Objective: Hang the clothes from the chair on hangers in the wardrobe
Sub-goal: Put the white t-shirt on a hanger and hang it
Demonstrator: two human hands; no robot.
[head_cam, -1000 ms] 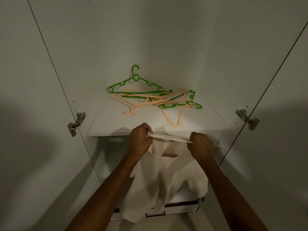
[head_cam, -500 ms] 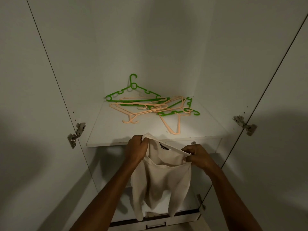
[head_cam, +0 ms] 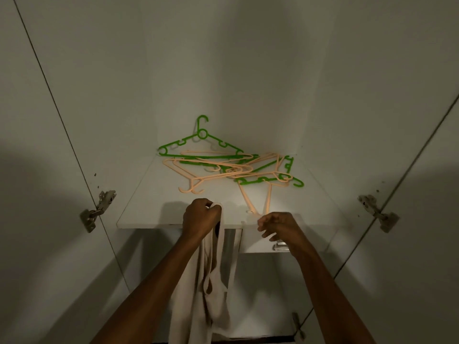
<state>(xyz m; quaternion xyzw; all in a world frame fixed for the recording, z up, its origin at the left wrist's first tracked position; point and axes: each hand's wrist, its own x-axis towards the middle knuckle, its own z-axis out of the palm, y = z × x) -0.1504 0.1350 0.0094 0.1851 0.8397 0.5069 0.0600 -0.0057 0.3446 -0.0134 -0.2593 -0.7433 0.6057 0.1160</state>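
Right hand: empty, fingers loosely curled, at the shelf edge, lower centre-right.
Nearest hanger: peach hanger, just above this hand, legs pointing toward it.
Left hand: grips the cream garment, hanging below.

Metal door hinge at 9 o'clock, its twin hinge at 3 o'clock, both on open white doors. Small metal handle at approx 5 o'clock from centre, on a white drawer front under the shelf.
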